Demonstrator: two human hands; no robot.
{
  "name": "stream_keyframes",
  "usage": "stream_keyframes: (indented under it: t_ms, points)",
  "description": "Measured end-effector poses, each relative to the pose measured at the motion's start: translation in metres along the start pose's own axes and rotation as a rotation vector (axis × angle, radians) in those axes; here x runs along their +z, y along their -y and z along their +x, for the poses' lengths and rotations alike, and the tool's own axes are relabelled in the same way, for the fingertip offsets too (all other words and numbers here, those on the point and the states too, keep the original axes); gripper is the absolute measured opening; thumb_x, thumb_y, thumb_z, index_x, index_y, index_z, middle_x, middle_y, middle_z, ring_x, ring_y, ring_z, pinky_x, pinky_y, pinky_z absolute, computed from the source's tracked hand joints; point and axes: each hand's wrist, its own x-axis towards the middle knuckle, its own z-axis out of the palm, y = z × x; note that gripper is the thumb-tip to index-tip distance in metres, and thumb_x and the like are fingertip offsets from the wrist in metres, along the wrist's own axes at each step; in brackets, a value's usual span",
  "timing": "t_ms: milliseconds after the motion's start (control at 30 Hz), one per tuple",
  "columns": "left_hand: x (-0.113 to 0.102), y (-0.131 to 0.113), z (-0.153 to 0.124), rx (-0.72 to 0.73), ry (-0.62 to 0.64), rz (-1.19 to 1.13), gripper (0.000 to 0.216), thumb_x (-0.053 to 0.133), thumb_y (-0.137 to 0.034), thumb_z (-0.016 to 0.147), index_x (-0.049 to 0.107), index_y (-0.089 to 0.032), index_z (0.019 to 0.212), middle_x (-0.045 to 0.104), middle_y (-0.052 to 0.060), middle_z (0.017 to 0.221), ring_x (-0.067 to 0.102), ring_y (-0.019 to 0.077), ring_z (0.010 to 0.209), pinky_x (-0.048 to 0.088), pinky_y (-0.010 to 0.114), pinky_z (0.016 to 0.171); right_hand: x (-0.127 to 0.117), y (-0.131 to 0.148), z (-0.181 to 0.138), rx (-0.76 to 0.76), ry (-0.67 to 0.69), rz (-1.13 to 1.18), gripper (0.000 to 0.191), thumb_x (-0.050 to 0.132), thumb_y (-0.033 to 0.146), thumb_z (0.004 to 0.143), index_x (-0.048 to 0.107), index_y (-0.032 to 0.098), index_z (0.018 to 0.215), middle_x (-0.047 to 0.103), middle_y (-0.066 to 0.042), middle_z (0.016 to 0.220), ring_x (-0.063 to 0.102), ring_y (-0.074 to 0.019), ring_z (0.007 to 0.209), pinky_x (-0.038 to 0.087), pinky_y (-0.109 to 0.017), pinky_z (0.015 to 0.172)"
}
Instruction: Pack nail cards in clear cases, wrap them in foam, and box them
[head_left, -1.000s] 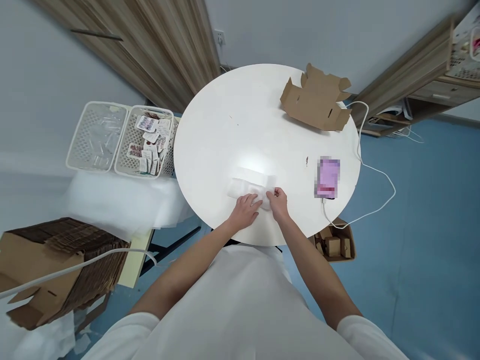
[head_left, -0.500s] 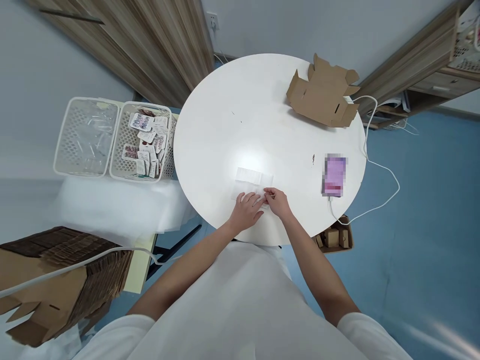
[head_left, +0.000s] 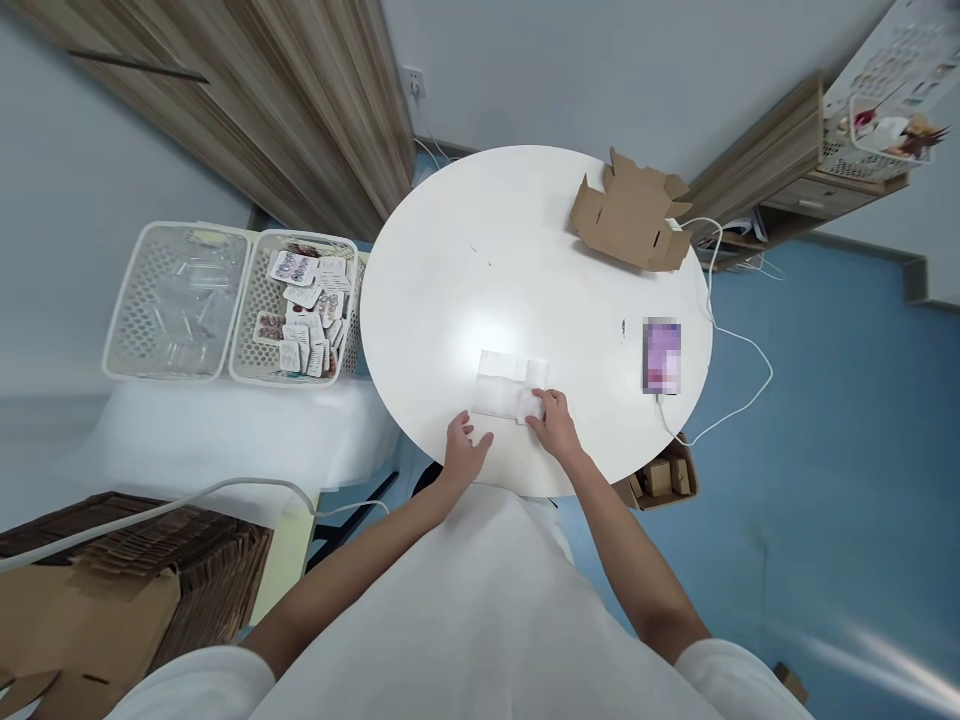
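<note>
A folded white foam sheet [head_left: 504, 390] lies on the round white table [head_left: 525, 250] near its front edge. My right hand [head_left: 553, 418] rests on the sheet's near right corner, fingers bent and pressing it down. My left hand [head_left: 464, 447] lies on the table just left of and below the sheet, off it, fingers loosely spread and holding nothing.
A flattened open cardboard box [head_left: 630, 212] sits at the table's far right. A phone [head_left: 662, 356] with a white cable [head_left: 739, 345] lies at the right edge. Two white baskets [head_left: 232, 300] stand on the left, one with packets. Small boxes [head_left: 660, 478] sit on the floor; stacked cardboard [head_left: 127, 580] lies lower left.
My left hand has slid off the foam sheet toward me and to the left. My right hand stays on the sheet's corner. The sheet looks flatter and more folded.
</note>
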Motion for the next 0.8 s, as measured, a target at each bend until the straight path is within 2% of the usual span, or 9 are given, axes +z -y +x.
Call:
stream_keyframes:
  t_ms: [67, 167, 233, 300, 400, 500, 567, 667, 800]
  points:
    - [0.0, -0.001, 0.008, -0.149, -0.034, -0.174, 0.066, 0.054, -0.038, 0.077, 0.018, -0.023, 0.13, 0.041, 0.013, 0.119, 0.051, 0.0196, 0.102, 0.047, 0.032, 0.078, 0.004, 0.0, -0.003, -0.025, 0.015, 0.017, 0.049, 0.051, 0.028, 0.075, 0.038, 0.03, 0.122, 0.033, -0.006, 0.123, 0.053, -0.0129, 0.073, 0.046, -0.034, 0.072]
    - [-0.002, -0.007, 0.024, -0.268, -0.093, -0.294, 0.078, 0.064, -0.04, 0.068, 0.017, -0.023, 0.129, 0.043, 0.01, 0.111, 0.055, 0.0169, 0.091, 0.049, 0.03, 0.073, 0.011, -0.002, -0.008, -0.044, -0.005, 0.065, 0.048, 0.051, 0.03, 0.076, 0.039, 0.029, 0.123, 0.033, -0.007, 0.123, 0.051, -0.0108, 0.068, 0.047, -0.033, 0.07]
    - [-0.004, -0.011, 0.032, -0.309, -0.106, -0.334, 0.078, 0.067, -0.04, 0.065, 0.022, -0.023, 0.126, 0.047, 0.008, 0.104, 0.056, 0.0146, 0.082, 0.049, 0.03, 0.069, 0.014, -0.005, -0.01, -0.05, -0.014, 0.09, 0.048, 0.051, 0.03, 0.076, 0.039, 0.028, 0.122, 0.033, -0.007, 0.123, 0.049, -0.0105, 0.067, 0.047, -0.033, 0.071]
    - [-0.008, -0.014, 0.036, -0.309, -0.03, -0.354, 0.067, 0.067, -0.04, 0.064, 0.034, -0.021, 0.119, 0.052, 0.005, 0.095, 0.056, 0.0126, 0.072, 0.048, 0.029, 0.064, 0.013, -0.007, -0.01, -0.057, 0.0, 0.107, 0.048, 0.053, 0.031, 0.074, 0.041, 0.029, 0.121, 0.034, -0.006, 0.121, 0.049, -0.0102, 0.066, 0.048, -0.033, 0.071]
    - [-0.013, -0.018, 0.037, -0.262, 0.116, -0.304, 0.034, 0.063, -0.04, 0.066, 0.052, -0.018, 0.09, 0.054, 0.001, 0.078, 0.051, 0.0103, 0.059, 0.043, 0.026, 0.054, 0.011, -0.009, -0.006, -0.065, 0.033, 0.128, 0.049, 0.055, 0.03, 0.072, 0.042, 0.029, 0.119, 0.034, -0.005, 0.119, 0.048, -0.0092, 0.063, 0.048, -0.033, 0.07]
    - [-0.016, -0.023, 0.032, -0.163, 0.078, -0.149, 0.018, 0.057, -0.036, 0.069, 0.05, -0.018, 0.067, 0.047, -0.002, 0.063, 0.044, 0.009, 0.054, 0.038, 0.023, 0.051, 0.011, -0.008, -0.005, -0.058, 0.019, 0.13, 0.048, 0.056, 0.029, 0.071, 0.043, 0.029, 0.117, 0.034, -0.005, 0.117, 0.049, -0.0101, 0.067, 0.048, -0.033, 0.072]
    - [-0.015, -0.028, 0.027, -0.06, 0.04, -0.039, 0.017, 0.055, -0.034, 0.069, 0.048, -0.019, 0.063, 0.044, -0.004, 0.059, 0.043, 0.009, 0.054, 0.037, 0.022, 0.052, 0.014, -0.006, -0.004, -0.051, -0.006, 0.12, 0.049, 0.055, 0.027, 0.071, 0.042, 0.028, 0.118, 0.036, -0.006, 0.113, 0.051, -0.0127, 0.073, 0.047, -0.033, 0.073]
    - [-0.006, -0.036, 0.021, 0.081, 0.057, 0.091, 0.015, 0.053, -0.034, 0.07, 0.049, -0.019, 0.066, 0.045, -0.004, 0.06, 0.044, 0.0099, 0.056, 0.038, 0.023, 0.054, 0.018, -0.003, -0.002, -0.062, -0.009, 0.111, 0.049, 0.054, 0.025, 0.07, 0.041, 0.026, 0.117, 0.043, -0.005, 0.105, 0.051, -0.0166, 0.083, 0.045, -0.033, 0.075]
    - [0.015, -0.046, 0.017, 0.177, 0.102, 0.228, 0.01, 0.049, -0.03, 0.073, 0.051, -0.02, 0.071, 0.048, -0.004, 0.059, 0.046, 0.0113, 0.055, 0.038, 0.023, 0.053, 0.017, -0.002, 0.004, -0.096, 0.012, 0.129, 0.048, 0.055, 0.024, 0.067, 0.042, 0.024, 0.114, 0.051, -0.003, 0.093, 0.05, -0.0169, 0.082, 0.043, -0.031, 0.072]
